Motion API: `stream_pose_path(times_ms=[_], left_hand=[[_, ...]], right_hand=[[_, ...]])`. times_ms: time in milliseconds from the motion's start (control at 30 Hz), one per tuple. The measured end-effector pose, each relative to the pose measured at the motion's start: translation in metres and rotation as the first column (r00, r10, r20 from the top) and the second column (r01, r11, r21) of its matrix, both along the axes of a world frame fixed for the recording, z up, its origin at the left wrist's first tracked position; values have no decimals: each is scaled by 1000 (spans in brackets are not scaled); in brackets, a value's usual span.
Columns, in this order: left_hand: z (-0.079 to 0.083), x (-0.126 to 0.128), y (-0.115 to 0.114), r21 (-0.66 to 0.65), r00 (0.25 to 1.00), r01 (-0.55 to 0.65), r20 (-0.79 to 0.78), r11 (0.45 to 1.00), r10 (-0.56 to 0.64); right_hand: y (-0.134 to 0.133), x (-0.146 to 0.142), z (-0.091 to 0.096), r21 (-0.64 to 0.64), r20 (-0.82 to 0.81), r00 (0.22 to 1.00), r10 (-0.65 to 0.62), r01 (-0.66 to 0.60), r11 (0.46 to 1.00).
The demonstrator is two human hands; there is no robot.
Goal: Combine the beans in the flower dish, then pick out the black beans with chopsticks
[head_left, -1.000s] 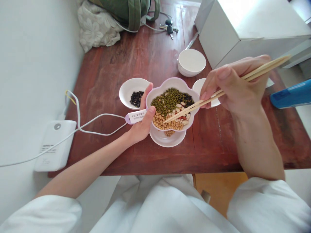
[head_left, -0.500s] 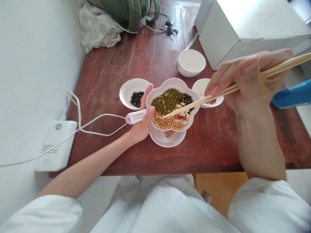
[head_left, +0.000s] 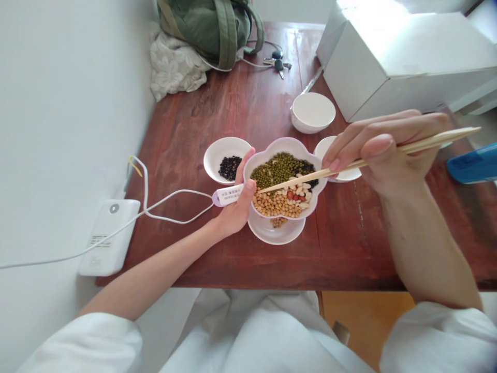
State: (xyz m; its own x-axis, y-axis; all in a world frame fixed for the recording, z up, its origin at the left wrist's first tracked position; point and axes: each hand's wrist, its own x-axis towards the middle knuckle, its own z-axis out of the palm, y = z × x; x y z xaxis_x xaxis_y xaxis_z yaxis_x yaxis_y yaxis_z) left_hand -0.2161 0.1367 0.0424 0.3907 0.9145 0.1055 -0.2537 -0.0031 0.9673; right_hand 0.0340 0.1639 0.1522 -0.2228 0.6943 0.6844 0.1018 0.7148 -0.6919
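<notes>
My left hand [head_left: 237, 207] grips a flower-shaped bowl [head_left: 319, 199] with a purple rim by its left side and labelled handle [head_left: 229, 195]. Green beans [head_left: 277, 168], yellow soybeans [head_left: 274, 203], black beans, white beans and a few red peanuts lie inside it in patches. Closed around a pair of wooden chopsticks [head_left: 349, 167], my right hand [head_left: 392, 147] is to the right of the bowl. The tips rest among the beans at the left, between green and yellow. Below the bowl, a white dish [head_left: 275, 237] with soybeans shows partly.
A white bowl of black beans [head_left: 230, 168] stands at left; another white bowl [head_left: 347, 176] is partly behind my right hand. Farther back are a white bowl [head_left: 313, 111], keys [head_left: 279, 66], a green bag [head_left: 209, 31] and a large white box [head_left: 407, 67]. A cabled power bank [head_left: 111, 238] lies left.
The whole view has shifted, so things sit lower and farther right. The chopsticks lie flatter, their tips slightly higher among the beans. Both hands keep their hold.
</notes>
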Motion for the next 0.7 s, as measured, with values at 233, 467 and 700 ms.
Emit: stream_pose_path(times_ms=[233,467,700], left_hand=[[-8,-2,1,15,1000,7,1,1000,-7],[-4,-1,1,22,1000,-8,-23,1000,9],[-6,-1,1,-5,1000,-9,14,1000,9]], right_hand=[[-2,-4,-3,-19,5,1000,-27,27,999],[-2,-3,-5,-58,9,999,43,-42,997],[-2,-2,-6,-52,19,999,34,-33,998]])
